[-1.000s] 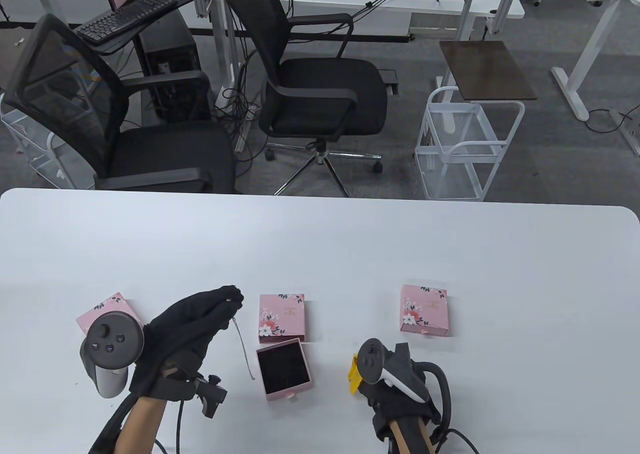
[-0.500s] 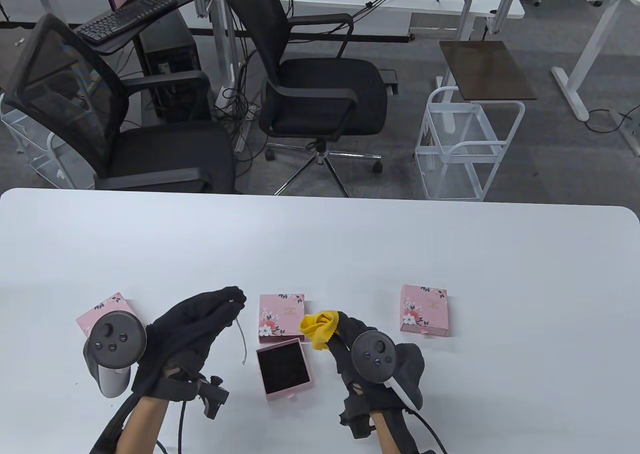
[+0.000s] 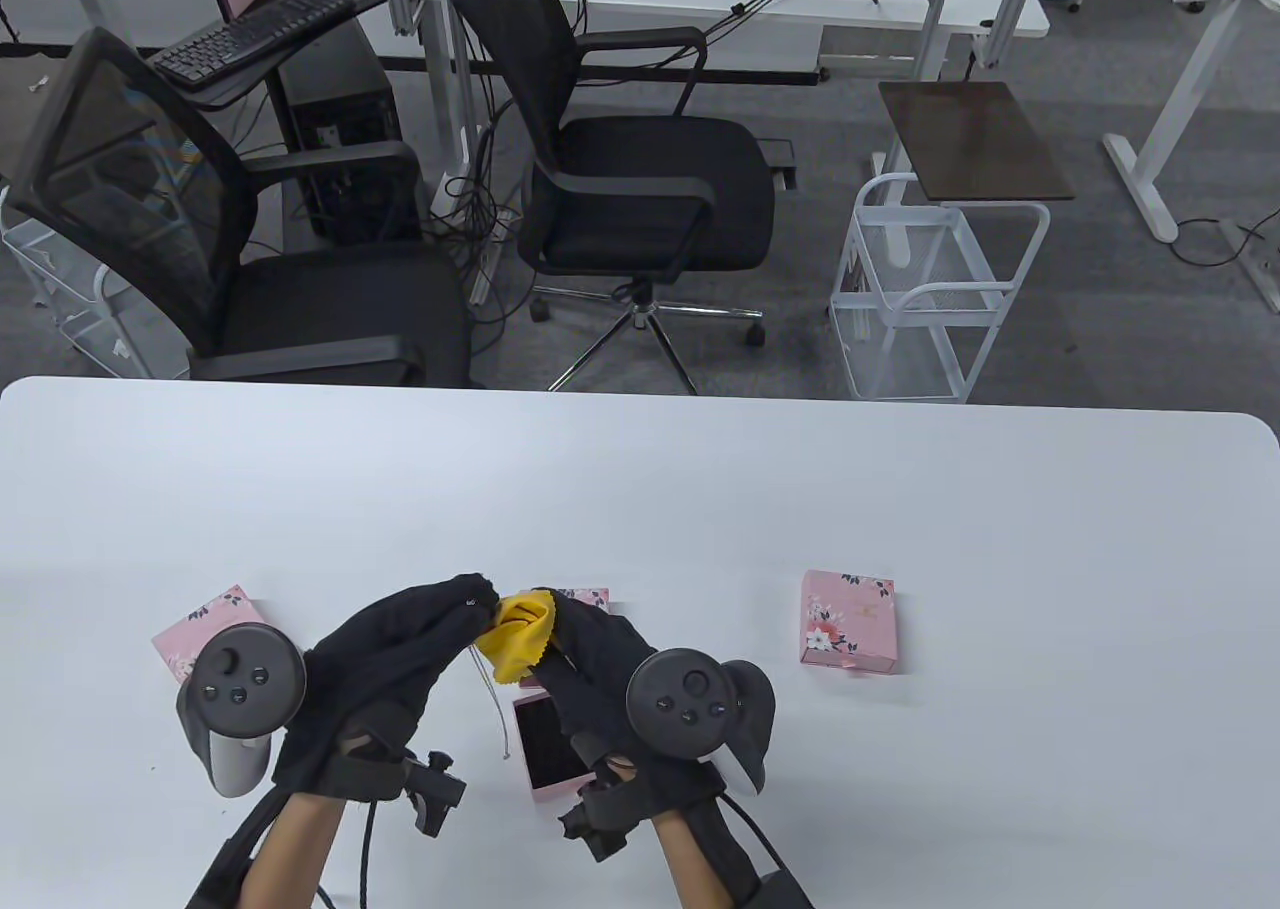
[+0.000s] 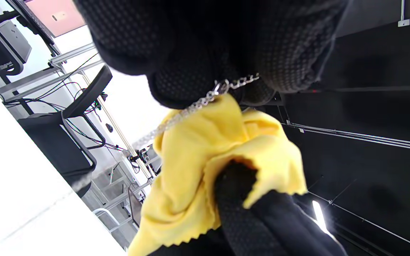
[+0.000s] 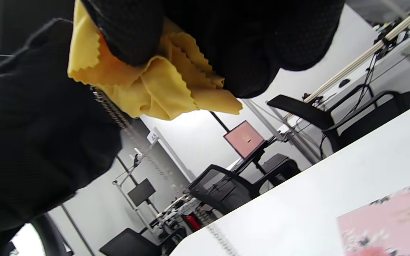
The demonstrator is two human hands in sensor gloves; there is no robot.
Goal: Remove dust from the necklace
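White worktop [image 3: 700,489] below, the left hand [image 3: 400,649] pinches the necklace [image 4: 190,106] by its top end so the chain hangs free; the right hand [image 3: 590,659], fingers clamped on the yellow cloth [image 3: 515,634], meets it to wipe.

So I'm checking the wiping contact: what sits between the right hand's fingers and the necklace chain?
The yellow cloth: the right hand pinches it against the necklace hanging from the left hand, clearest in the left wrist view.
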